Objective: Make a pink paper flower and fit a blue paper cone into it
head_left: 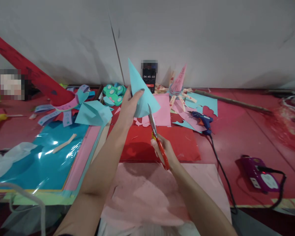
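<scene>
A light blue paper cone (140, 82) is held up with its tip pointing upward, gripped along its left side by my left hand (132, 100). In my right hand (166, 149) is a pair of red-handled scissors (162, 152), fingers closed around the handles. The blades point up and touch or overlap the cone's lower edge. Below lies a red sheet (159, 142) on the table. Behind the cone are a pink paper sheet (163, 111) and a pink flower-shaped cutout (142, 122).
A blue glue gun (203, 121) with a cable lies right, near a purple power strip (259, 173). A pink cone on sticks (179, 80) and a phone (149, 78) stand at the back. Left are a tall red cone (36, 73), folded blue paper (94, 113) and wrapped sheets (44, 164).
</scene>
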A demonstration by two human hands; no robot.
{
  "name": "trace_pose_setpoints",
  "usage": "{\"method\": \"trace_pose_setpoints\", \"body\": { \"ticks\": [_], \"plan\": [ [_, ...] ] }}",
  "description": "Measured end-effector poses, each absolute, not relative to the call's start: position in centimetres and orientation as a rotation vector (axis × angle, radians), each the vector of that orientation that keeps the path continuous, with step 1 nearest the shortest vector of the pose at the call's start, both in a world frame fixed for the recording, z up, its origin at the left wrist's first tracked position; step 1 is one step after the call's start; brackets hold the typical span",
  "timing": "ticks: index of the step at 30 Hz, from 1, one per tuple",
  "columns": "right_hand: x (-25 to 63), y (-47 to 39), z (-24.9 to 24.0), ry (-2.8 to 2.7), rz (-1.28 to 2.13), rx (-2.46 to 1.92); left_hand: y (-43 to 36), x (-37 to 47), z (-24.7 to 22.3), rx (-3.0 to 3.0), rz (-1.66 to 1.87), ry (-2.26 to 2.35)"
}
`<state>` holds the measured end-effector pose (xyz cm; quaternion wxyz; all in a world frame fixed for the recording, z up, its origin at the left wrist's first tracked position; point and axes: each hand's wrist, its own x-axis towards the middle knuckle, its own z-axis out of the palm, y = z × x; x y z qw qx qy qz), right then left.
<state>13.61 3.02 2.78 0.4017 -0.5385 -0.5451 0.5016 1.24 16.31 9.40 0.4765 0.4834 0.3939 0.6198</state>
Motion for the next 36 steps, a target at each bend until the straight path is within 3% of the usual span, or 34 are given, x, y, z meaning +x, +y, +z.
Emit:
{"method": "trace_pose_setpoints", "body": {
  "ticks": [25, 36],
  "plan": [
    [13.7, 3.2, 2.8, -1.46, 1.13, -1.443, 16.2, 1.2, 9.6, 1.333, 1.479, 1.101],
    [13.5, 3.2, 3.4, -1.48, 1.205, -1.407, 18.0, -0.8, 9.0, 0.896, 1.639, 1.081]
  ]
}}
